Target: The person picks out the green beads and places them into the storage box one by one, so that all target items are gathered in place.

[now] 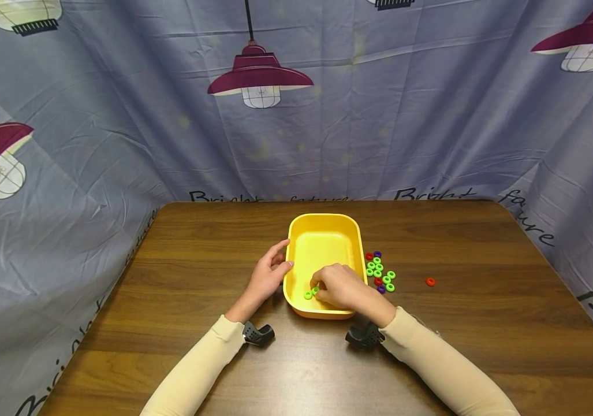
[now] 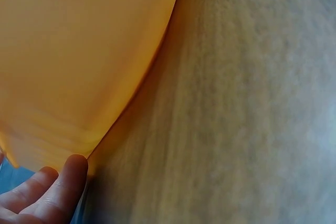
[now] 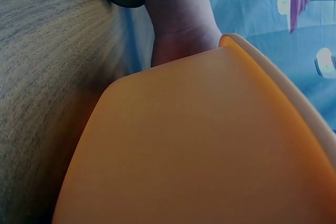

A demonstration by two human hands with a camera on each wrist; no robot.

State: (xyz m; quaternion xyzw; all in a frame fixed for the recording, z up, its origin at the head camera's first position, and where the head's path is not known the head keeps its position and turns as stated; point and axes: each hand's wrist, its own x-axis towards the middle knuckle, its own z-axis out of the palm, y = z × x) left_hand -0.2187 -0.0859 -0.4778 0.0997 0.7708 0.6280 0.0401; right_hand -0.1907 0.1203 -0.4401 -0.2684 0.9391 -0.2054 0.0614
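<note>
A yellow plastic bin stands on the table. My left hand rests against its left side, thumb at the rim and fingers fairly straight; in the left wrist view, the fingers touch the bin's outer wall. Inside the bin's near part, my right hand has curled fingers, with a small green ring between fingertips and thumb. Another green ring lies on the bin floor beside it. The right wrist view shows mostly the bin's outer wall; the right fingers are hidden there.
Right of the bin lies a loose group of small rings: several green rings, red rings and purple rings. An orange-red ring lies apart, farther right. A patterned curtain hangs behind the wooden table.
</note>
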